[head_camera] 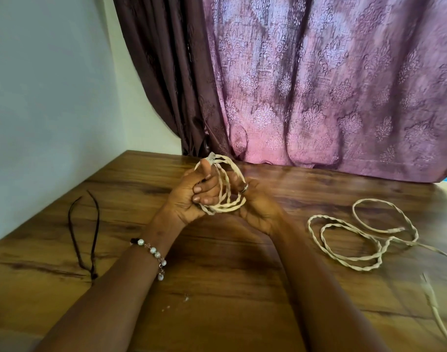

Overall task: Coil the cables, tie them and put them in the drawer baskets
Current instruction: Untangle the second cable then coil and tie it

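Both hands, left hand (191, 196) and right hand (255, 207), grip a coiled cream cable (227, 189) above the counter (217, 275); loose cable (362, 240) lies at three o'clock.

cream cable (227, 191), purple damask curtain (344, 85)

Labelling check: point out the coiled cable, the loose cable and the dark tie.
coiled cable (226, 191), head view, loops between the hands
loose cable (344, 252), head view, twisted strand on table
dark tie (76, 237), head view, left strand

a purple patterned curtain (331, 85) hangs behind the wooden table (217, 288), beside a pale wall (47, 85).
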Demonstrator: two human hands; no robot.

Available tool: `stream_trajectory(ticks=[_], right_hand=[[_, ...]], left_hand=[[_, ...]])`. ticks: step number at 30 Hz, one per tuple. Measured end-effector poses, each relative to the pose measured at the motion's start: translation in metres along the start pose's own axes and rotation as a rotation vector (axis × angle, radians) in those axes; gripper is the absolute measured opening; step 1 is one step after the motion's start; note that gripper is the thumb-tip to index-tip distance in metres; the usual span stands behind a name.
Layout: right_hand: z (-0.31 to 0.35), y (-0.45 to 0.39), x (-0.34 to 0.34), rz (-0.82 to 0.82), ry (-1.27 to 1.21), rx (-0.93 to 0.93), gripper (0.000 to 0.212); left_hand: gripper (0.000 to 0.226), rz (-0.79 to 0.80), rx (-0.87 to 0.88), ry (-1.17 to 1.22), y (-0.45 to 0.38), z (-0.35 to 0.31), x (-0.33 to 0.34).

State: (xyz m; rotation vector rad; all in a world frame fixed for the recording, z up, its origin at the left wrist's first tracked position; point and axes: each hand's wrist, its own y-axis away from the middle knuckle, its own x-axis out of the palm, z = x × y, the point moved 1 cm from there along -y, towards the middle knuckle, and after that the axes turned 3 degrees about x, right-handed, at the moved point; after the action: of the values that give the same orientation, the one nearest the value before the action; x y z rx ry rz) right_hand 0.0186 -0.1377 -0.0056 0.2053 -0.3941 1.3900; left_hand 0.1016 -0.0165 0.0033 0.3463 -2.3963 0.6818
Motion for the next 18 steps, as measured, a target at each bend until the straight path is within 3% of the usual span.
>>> stream_trajectory(ticks=[2, 5, 9, 11, 15, 18], right_hand=[[0.0, -0.002, 0.004, -0.006, -0.072, 0.003, 0.04], [0.006, -0.003, 0.006, -0.063, -0.134, 0.005, 0.009], [0.003, -0.004, 0.003, -0.203, -0.204, 0.031, 0.016], [0.001, -0.007, 0.004, -0.223, -0.281, 0.057, 0.023], [0.007, -0.005, 0.012, -0.195, -0.273, 0.07, 0.049], [0.011, 0.0, 0.015, -0.297, -0.1, 0.043, 0.049]], left_hand=[[0.039, -0.063, 0.03, -0.047, 0.001, -0.001, -0.002], [0.021, -0.291, 0.069, -0.181, -0.001, 0.0, -0.004], [0.042, -0.515, 0.071, -0.322, -0.007, 0.008, -0.004], [0.036, -0.561, 0.065, -0.296, -0.009, 0.011, -0.005], [0.024, -0.539, 0.03, -0.236, -0.009, 0.012, -0.002], [0.027, -0.516, -0.011, -0.27, -0.007, 0.016, 0.003]])
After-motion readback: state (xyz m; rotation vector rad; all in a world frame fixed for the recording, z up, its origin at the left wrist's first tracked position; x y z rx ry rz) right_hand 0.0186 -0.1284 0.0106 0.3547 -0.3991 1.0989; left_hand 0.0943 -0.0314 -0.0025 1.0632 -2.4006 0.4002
